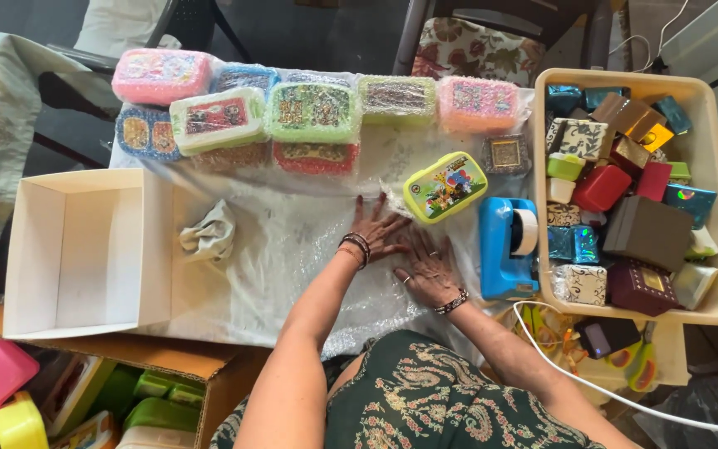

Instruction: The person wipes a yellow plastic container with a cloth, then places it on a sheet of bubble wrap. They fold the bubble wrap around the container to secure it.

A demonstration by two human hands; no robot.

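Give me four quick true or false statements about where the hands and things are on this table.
1. Both hands, left and right, lie flat on the bubble wrap. True.
2. The tape dispenser is red. False: it is blue.
3. The white box is full of lunch boxes. False: it is empty.
4. The yellow lunch box lies unwrapped, beyond the hands. True.

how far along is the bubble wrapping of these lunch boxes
Done: about ten wrapped lunch boxes sit stacked at the table's far edge. In hand: the left hand and right hand press flat on a bubble wrap sheet, with a bare yellow lunch box just beyond them. Left: unwrapped boxes in the cardboard carton.
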